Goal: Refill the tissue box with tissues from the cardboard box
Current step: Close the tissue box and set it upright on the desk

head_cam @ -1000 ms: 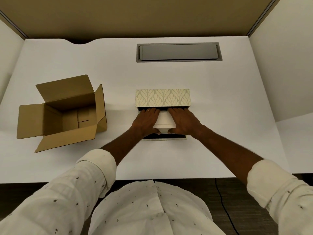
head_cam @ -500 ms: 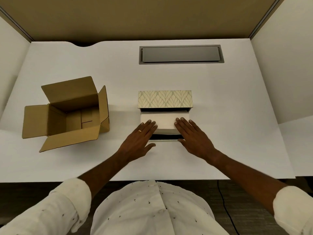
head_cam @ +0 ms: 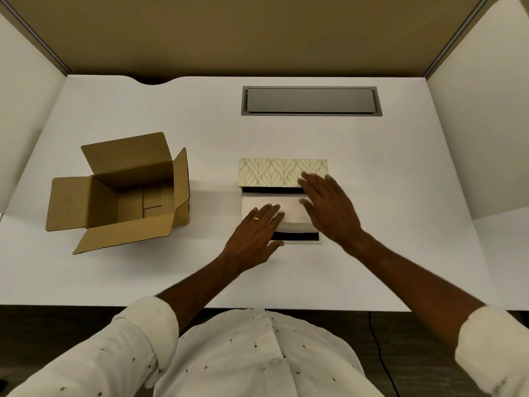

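Note:
The tissue box [head_cam: 294, 236] lies at the middle of the desk with its leaf-patterned lid [head_cam: 272, 173] swung up at the far side. A pale stack of tissues [head_cam: 286, 206] fills the open box. My left hand [head_cam: 254, 236] rests flat on the near left part of the stack, fingers spread, a ring on one finger. My right hand [head_cam: 329, 207] hovers over the box's right side, fingers apart, its fingertips reaching the lid's right end. The brown cardboard box [head_cam: 123, 193] stands to the left with all flaps open; its inside looks bare.
The white desk [head_cam: 400, 196] has a grey cable hatch [head_cam: 310, 100] at the back and partition walls on both sides and behind. A black cable [head_cam: 380, 356] hangs below the front edge on the right.
Both hands pulled back from pressing the tissues. The right hand has since moved forward and up toward the lid. The left hand stays flat on the stack.

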`<action>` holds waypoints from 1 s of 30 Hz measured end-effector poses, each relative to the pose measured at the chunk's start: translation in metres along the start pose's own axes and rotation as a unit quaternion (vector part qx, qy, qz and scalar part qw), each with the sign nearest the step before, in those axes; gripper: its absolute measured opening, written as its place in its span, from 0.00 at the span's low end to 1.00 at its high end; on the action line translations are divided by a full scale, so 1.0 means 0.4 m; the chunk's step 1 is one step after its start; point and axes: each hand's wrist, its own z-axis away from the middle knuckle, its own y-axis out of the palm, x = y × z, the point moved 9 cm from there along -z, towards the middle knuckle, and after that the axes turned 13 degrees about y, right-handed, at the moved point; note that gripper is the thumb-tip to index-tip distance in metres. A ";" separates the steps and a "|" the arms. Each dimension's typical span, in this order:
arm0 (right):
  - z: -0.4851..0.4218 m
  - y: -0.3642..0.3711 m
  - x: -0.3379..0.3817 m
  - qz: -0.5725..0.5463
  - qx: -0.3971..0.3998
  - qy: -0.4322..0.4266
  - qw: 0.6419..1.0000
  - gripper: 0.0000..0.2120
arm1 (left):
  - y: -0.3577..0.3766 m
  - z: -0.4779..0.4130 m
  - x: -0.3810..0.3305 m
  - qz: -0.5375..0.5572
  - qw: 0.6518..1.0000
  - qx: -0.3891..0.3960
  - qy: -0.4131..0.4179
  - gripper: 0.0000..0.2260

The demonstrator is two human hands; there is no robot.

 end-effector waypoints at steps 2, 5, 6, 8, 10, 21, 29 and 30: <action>-0.076 -0.016 -0.003 -0.012 0.025 0.019 0.999 0.21 | 0.011 -0.014 -0.004 0.018 1.000 0.020 -0.014 0.32; -0.168 0.001 -0.009 -0.029 0.111 0.039 0.993 0.23 | 0.027 -0.025 -0.007 0.010 0.999 0.043 -0.027 0.33; -0.188 0.012 -0.009 -0.030 0.136 0.038 0.989 0.25 | 0.031 -0.027 -0.008 0.005 0.998 0.048 -0.030 0.34; -0.212 0.039 -0.009 -0.018 0.179 0.040 0.983 0.27 | 0.036 -0.029 -0.008 0.004 0.998 0.053 -0.037 0.34; -0.218 0.065 -0.013 -0.004 0.215 0.056 0.975 0.27 | 0.040 -0.028 -0.008 0.005 0.998 0.054 -0.040 0.34; -0.158 0.032 0.002 -0.019 0.194 0.071 0.978 0.28 | 0.063 -0.021 -0.004 0.000 0.997 0.059 -0.043 0.35; -0.090 0.011 0.018 -0.030 0.159 0.079 0.984 0.29 | 0.074 -0.010 -0.011 -0.020 0.996 0.075 -0.042 0.36; -0.086 0.011 0.019 -0.032 0.157 0.078 0.984 0.29 | 0.075 -0.011 -0.012 -0.018 0.996 0.075 -0.046 0.36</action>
